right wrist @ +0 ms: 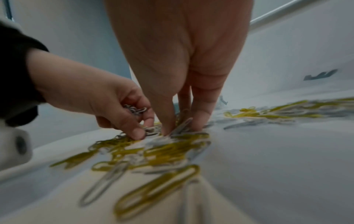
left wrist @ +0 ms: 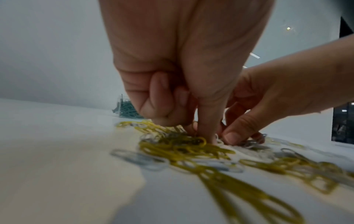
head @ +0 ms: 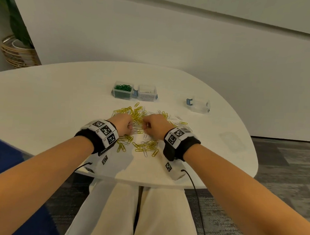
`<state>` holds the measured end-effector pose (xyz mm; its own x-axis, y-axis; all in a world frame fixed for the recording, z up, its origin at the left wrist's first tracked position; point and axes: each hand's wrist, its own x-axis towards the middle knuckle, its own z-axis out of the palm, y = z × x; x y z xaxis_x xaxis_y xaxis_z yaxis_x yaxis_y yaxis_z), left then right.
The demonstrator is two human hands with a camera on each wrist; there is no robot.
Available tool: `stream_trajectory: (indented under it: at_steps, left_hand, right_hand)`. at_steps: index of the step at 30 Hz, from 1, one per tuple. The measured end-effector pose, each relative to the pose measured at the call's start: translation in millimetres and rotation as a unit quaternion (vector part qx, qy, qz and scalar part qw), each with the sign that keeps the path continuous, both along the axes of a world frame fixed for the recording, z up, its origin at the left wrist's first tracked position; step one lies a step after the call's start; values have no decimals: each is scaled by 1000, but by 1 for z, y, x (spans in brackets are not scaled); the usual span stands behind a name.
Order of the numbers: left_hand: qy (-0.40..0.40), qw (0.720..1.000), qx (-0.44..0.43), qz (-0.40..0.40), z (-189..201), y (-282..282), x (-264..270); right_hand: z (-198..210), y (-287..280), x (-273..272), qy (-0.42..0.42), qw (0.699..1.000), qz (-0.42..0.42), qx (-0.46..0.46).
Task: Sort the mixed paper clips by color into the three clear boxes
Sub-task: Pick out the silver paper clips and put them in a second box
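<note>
A loose pile of yellow and white paper clips (head: 140, 131) lies on the white table (head: 42, 101), and both hands are down in it. My left hand (head: 125, 125) keeps a small bunch of white clips (right wrist: 136, 109) in its curled fingers, its thumb and forefinger touching the pile. My right hand (head: 154, 125) pinches a white clip (right wrist: 182, 125) between thumb and fingers. Behind the pile stand a clear box of green clips (head: 123, 90) and a clear box of white clips (head: 147, 93). An empty clear box (head: 200, 104) sits to the right.
A clear lid (head: 232, 141) lies flat near the table's right edge. A plant in a woven basket (head: 18, 54) stands on the floor at the far left. My legs are under the table's near edge (head: 146, 183).
</note>
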<state>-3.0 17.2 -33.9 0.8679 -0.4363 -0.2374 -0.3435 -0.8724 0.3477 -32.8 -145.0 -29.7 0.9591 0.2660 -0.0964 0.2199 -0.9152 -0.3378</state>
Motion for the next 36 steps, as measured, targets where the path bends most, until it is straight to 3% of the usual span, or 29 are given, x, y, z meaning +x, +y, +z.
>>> stream_trajectory:
  at_steps: [5,8,11,15,19,21,24,27,29,32,36]
  left_hand:
    - [2,993,-110,46,6,11,5]
    - [58,977,-192,70,8,9,4]
    - [65,973,-207,78,8,6,4]
    - [31,982,-176,67,5,7,7]
    - [39,969,-226,92,12,6,3]
    - [153,914,-341,156,13,3,-2]
    - [353,763,-491,227,9,1,-5]
    - [442,660,-555,247,6,-1,-5]
    - [449,648,-561,253,9,-2,-6]
    - [443,664,-551,245,11,-3,-7]
    - [457,623,-563,294,4,-6,-9]
  right_hand:
    - [9,-32,8,4,996,-70,58]
    - [14,-39,8,3,997,-74,19]
    - [19,-33,7,21,996,-82,-20]
    - [20,-19,0,101,994,-47,4]
    - [8,-13,0,57,994,11,-87]
    - [4,-13,2,48,992,33,-108]
    - [2,-12,6,32,992,57,-108]
    - [3,-14,8,16,991,70,-111]
    - [4,-14,8,21,991,72,-115]
    - [5,-12,10,31,986,88,-137]
    - [3,-12,13,30,986,92,-132]
